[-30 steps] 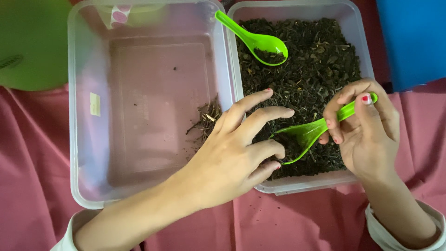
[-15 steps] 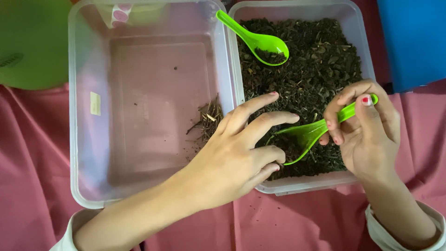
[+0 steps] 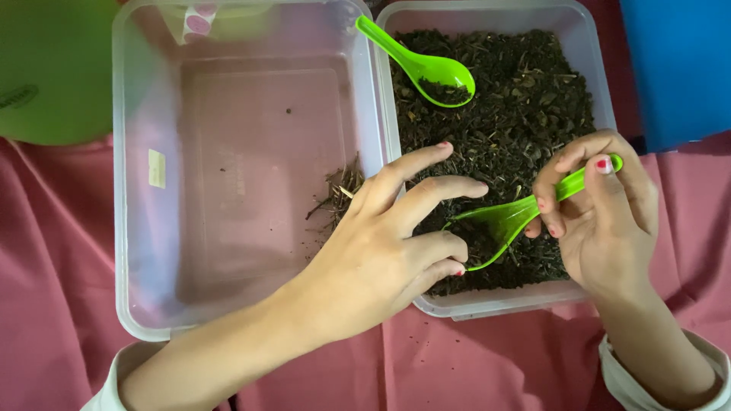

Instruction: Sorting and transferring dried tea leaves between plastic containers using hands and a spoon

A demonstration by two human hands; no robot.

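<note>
Beside the empty tub (image 3: 152, 251), second spoon (image 3: 426, 65), green lid (image 3: 53, 76)

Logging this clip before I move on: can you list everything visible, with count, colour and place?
tubs: 2, clear plastic, side by side on the cloth; the left one nearly bare, with a few dark bits near its right wall; the right one filled
dry leaves: one mass, dark brown, filling the right tub
spoons: 2, bright green; one lying in the leaves at the top of the right tub, the other in the right hand's grip, bowl in the leaves
cloth: 1, pink, under everything
lid: 1, green, top left
blue thing: 1, top right corner, cut off by the frame
left hand: fingers spread over the wall between the tubs
right hand: pinching a spoon handle
</note>
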